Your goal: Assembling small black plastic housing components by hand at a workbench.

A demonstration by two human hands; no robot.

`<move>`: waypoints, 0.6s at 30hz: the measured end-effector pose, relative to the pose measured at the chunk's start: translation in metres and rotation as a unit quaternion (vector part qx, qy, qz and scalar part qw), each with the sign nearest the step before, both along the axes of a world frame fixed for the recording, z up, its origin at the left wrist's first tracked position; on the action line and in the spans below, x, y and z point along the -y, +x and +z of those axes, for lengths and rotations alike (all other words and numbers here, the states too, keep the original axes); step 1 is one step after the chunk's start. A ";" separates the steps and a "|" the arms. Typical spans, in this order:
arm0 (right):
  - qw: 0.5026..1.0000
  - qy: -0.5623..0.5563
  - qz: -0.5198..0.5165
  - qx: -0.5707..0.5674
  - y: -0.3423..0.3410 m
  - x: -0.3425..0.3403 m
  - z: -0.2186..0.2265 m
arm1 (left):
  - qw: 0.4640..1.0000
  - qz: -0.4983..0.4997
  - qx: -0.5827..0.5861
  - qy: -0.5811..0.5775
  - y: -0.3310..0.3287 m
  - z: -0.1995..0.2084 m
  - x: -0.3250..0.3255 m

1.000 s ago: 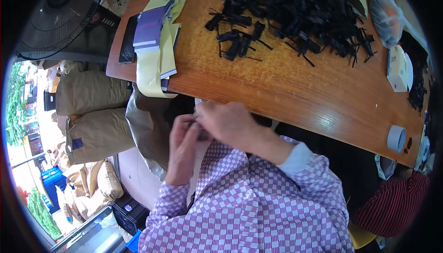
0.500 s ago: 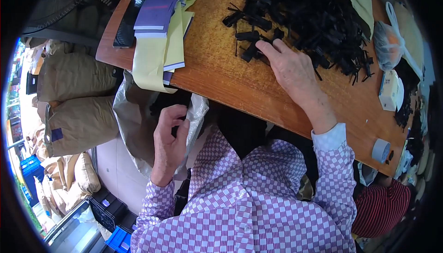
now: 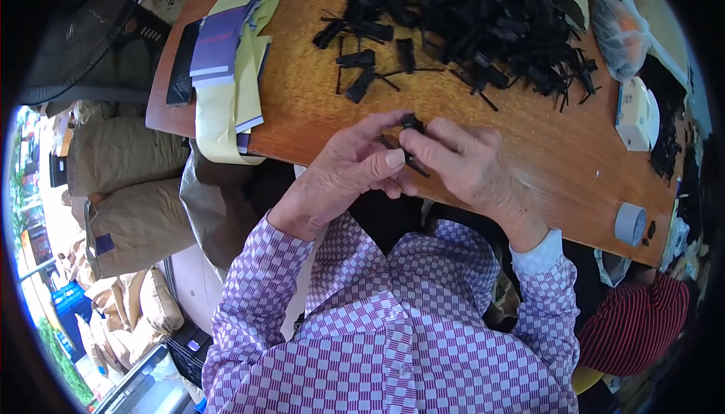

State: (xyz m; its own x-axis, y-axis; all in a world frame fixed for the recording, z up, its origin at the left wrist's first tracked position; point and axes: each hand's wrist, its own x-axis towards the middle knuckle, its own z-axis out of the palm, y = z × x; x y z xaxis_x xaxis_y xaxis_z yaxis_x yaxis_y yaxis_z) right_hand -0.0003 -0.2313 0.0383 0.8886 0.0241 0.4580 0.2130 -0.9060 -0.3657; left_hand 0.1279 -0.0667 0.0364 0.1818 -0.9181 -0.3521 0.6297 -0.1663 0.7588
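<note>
A small black plastic piece [image 3: 412, 122] with a thin stem is between my two hands, just above the front edge of the wooden table [image 3: 302, 127]. My right hand [image 3: 479, 168] pinches it between thumb and fingers. From the other side, my left hand [image 3: 343, 161] has its thumb and curled fingers around the same piece; the fingers partly hide it. Beyond my hands lies a large heap of similar black plastic pieces [image 3: 498, 21]. Several loose ones, including a black piece [image 3: 361, 84], lie at the heap's near left.
Purple and yellow paper pads [image 3: 215, 51] and a dark phone [image 3: 181, 66] lie at the table's left. A small box [image 3: 636, 115], a tied plastic bag [image 3: 619, 36] and a grey tape roll [image 3: 629, 223] are at the right. Brown sacks [image 3: 136, 221] stand below left.
My right hand has drawn back from the heap with a black piece. My left hand has risen from the pale sack below the table edge to meet it.
</note>
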 end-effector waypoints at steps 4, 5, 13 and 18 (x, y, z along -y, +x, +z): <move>1.000 0.013 -0.003 0.009 -0.025 -0.002 0.001 | 0.995 -0.074 -0.056 -0.034 -0.007 -0.001 0.010; 1.000 0.021 0.006 0.007 -0.031 -0.004 0.001 | 0.994 -0.077 -0.070 -0.032 -0.011 -0.002 0.011; 0.918 0.376 -0.109 -0.058 -0.058 -0.021 0.000 | 0.999 0.002 -0.023 0.023 -0.038 0.009 0.013; 0.861 0.488 -0.107 -0.097 -0.057 -0.037 -0.005 | 0.974 0.026 0.221 0.037 -0.049 0.008 0.012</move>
